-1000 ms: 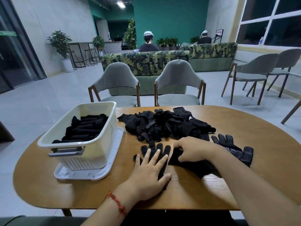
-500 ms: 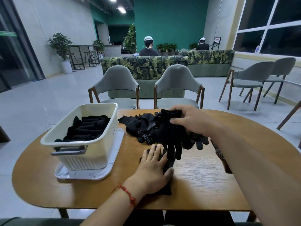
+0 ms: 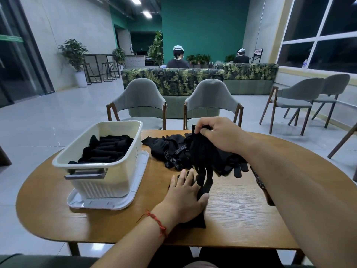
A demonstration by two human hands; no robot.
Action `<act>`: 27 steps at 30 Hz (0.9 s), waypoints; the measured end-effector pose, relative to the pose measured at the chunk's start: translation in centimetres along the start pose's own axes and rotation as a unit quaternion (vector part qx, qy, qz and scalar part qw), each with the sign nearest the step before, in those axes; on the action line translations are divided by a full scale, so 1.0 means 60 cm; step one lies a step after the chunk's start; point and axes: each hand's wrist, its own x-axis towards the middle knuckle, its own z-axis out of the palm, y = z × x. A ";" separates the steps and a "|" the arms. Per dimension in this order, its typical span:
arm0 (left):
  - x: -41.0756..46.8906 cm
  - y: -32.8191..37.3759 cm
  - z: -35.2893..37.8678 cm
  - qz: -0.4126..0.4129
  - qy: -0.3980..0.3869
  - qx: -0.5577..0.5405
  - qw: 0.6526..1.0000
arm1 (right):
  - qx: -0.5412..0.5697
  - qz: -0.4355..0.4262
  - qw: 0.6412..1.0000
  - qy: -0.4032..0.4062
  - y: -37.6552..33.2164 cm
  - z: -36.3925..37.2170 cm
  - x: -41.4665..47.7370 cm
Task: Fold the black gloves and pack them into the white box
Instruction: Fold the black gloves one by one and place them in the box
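Box [image 3: 108, 171] left of glove pile [image 3: 173, 149] (both on table [image 3: 241, 213]).

I sit in a café-style lounge. Before me is an oval wood-grain table [image 3: 241, 215], with grey padded chairs on brown wooden legs [image 3: 208, 95] and a long sofa in green leaf-print fabric [image 3: 173, 80]. Beyond are tall black bar stools [image 3: 107, 63], a potted leafy plant in a white pot [image 3: 73, 52], a teal wall [image 3: 202, 29] and large white-framed windows [image 3: 328, 22].

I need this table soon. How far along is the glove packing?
Done: the white box holds a layer of folded gloves. In hand: the right hand pinches a lifted glove by its cuff, while the left hand presses a flat glove onto the table. Left: the loose pile beside the box is unfolded, so a good share remains.
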 end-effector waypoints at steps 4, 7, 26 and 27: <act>-0.007 0.004 -0.001 -0.006 0.005 -0.037 0.999 | 0.032 0.032 0.998 -0.047 -0.014 -0.014 0.001; -0.020 -0.005 -0.008 -0.018 0.046 -0.057 0.997 | -0.026 0.009 0.997 -0.071 -0.015 -0.025 -0.001; -0.103 -0.067 0.001 -0.030 0.206 -0.126 0.970 | -0.092 -0.015 0.995 0.022 0.012 0.015 0.020; -0.103 -0.066 0.002 -0.030 0.208 -0.124 0.970 | -0.099 -0.026 0.993 0.055 0.016 0.023 0.016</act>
